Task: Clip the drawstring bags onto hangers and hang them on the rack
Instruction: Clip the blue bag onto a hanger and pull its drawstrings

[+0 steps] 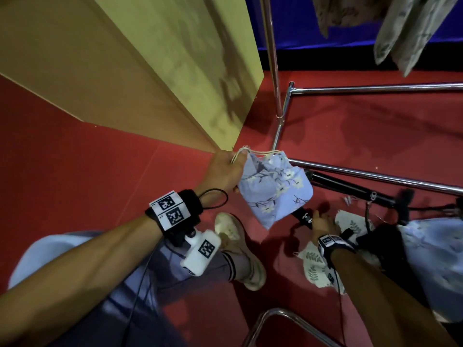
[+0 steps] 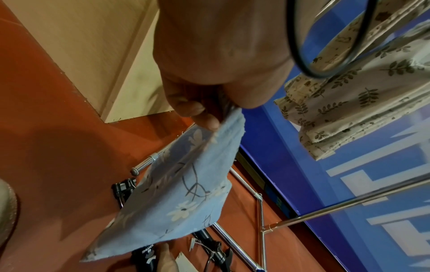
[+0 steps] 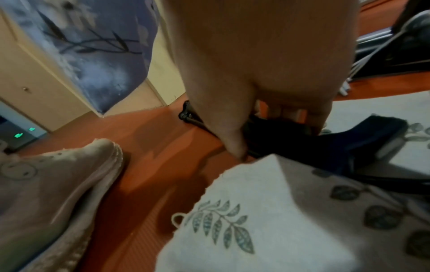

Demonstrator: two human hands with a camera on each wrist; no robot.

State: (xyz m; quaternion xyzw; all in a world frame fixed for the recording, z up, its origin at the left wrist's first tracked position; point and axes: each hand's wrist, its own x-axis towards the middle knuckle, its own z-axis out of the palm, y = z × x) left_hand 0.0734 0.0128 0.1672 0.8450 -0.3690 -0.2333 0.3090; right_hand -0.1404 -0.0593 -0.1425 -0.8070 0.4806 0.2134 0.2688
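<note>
Blue bag (image 1: 274, 186): hung in the air from the left hand (image 1: 224, 171), above the red floor (image 1: 350, 136), beside the cabinet (image 1: 150, 71).
Handling, judged: light, limp cloth; it would fold and swing; not fragile, not slippery.
Hold point, judged: the gathered mouth and cords, leaving the top hem flat for the clips.
Left hand: fingers curled round the mouth and the pale cords (image 1: 258, 153); forearm stretched forward, back of the hand up.
Right hand (image 1: 323, 222): reached down to the floor, fingers curled over a black hanger (image 3: 302, 139); whether it gripped firmly could not be told.
Leaf bag (image 1: 315, 266): lay on the floor under the right wrist.
Rack (image 1: 375, 175): chrome base bars on the floor, just beyond the hands.
Hung bags (image 2: 349, 95): leaf-print cloth already hanging above.
</note>
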